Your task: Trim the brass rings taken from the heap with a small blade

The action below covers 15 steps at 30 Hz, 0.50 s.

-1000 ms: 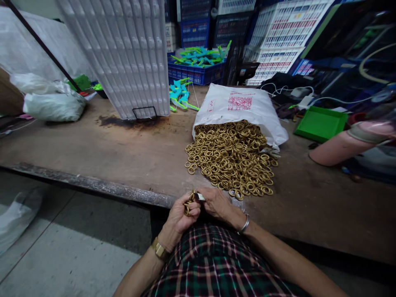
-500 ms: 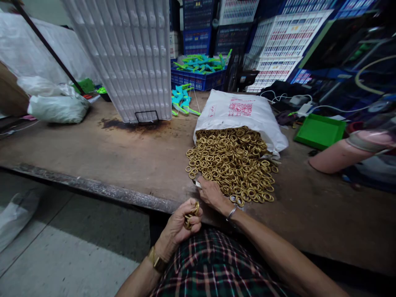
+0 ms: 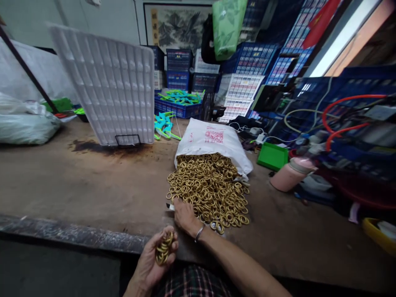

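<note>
Brass-coloured rings [image 3: 210, 185] lie in a heap that spills from the mouth of a white sack [image 3: 213, 138] with red print. My left hand [image 3: 157, 253], palm up at the table's front edge, has its fingers curled around several of the same rings. At the heap's near left edge rests my right hand [image 3: 185, 216], back up, with a bracelet on the wrist. Its fingers are bent, and a small black and white object [image 3: 170, 206] shows beside the fingertips. Whether that hand grips this object or a ring is hidden.
Behind stands a clear ribbed plastic panel [image 3: 114, 90] on a black wire stand. Turquoise and green pieces [image 3: 163, 123] lie beside it. Right of the sack are a green tray [image 3: 272, 156] and a pink bottle [image 3: 291, 174]. Stacked crates [image 3: 179, 60] fill the back.
The view has shifted, showing more of the wall and right side. My left hand has turned its palm up and opened somewhat, showing more rings. My right hand remains at the heap's edge.
</note>
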{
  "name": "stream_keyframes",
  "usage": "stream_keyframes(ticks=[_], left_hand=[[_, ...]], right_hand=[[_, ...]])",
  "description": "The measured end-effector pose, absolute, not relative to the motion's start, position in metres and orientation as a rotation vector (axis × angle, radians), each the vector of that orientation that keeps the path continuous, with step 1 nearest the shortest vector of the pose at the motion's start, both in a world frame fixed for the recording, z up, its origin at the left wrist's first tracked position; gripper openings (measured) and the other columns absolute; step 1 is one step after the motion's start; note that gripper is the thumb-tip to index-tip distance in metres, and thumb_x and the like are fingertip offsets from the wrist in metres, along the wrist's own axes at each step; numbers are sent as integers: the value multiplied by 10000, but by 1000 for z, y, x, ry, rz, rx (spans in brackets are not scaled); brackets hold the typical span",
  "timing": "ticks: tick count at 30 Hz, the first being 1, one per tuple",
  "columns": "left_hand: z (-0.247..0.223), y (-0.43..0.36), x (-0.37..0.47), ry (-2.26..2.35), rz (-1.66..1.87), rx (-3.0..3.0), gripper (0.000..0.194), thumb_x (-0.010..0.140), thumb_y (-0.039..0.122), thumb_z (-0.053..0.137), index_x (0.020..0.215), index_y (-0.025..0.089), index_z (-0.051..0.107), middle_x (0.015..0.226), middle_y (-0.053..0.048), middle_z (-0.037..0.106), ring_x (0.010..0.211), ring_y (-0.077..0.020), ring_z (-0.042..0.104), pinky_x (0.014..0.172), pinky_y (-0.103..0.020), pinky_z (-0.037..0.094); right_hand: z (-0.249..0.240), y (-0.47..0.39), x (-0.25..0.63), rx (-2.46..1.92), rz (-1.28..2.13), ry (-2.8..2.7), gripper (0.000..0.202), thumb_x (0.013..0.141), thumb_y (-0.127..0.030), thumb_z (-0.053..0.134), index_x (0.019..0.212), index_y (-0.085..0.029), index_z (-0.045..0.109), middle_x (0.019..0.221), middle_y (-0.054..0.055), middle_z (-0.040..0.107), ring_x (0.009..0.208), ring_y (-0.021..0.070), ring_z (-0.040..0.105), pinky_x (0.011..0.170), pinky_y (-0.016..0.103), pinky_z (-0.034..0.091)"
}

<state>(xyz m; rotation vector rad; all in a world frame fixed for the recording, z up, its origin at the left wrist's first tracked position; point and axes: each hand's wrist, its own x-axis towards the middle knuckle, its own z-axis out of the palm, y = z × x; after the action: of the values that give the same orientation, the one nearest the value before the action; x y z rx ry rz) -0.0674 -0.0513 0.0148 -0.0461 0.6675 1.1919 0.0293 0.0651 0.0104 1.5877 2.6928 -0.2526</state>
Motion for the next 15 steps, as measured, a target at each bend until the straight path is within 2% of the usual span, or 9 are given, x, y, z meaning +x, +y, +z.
stream_keyframes(ticks=[4, 7, 11, 15], left_hand=[[16, -46, -66, 758, 1232, -106, 79, 701, 124, 624, 764, 124, 577, 758, -84, 624, 620, -155, 591, 380, -157, 344], [21, -43, -66, 780, 1254, -114, 47, 699, 93, 608, 699, 114, 565, 697, -67, 608, 579, -134, 577, 366, -147, 339], [27, -36, -69, 726, 1260, -129, 57, 695, 101, 595, 663, 111, 549, 664, -60, 590, 564, -122, 561, 360, -140, 333], [23, -30, -71, 689, 1260, -149, 75, 673, 91, 604, 685, 127, 540, 687, -55, 598, 595, -129, 581, 373, -137, 339]], right_hand=[[10, 65, 36, 1532, -384, 2724, 230, 799, -151, 422, 1024, -164, 465, 826, 84, 630, 699, 177, 598, 555, 246, 358], [10, 65, 48, 1574, -673, 2783, 171, 796, -173, 421, 956, -171, 483, 738, 30, 598, 636, 131, 534, 550, 221, 326], [10, 64, 65, 1662, -1371, 2798, 92, 787, -180, 380, 726, -180, 448, 643, -28, 485, 590, 90, 433, 541, 193, 318], [13, 58, 78, 1633, -2108, 2391, 148, 797, -305, 401, 698, -195, 404, 567, -75, 403, 429, 54, 296, 411, 170, 239]])
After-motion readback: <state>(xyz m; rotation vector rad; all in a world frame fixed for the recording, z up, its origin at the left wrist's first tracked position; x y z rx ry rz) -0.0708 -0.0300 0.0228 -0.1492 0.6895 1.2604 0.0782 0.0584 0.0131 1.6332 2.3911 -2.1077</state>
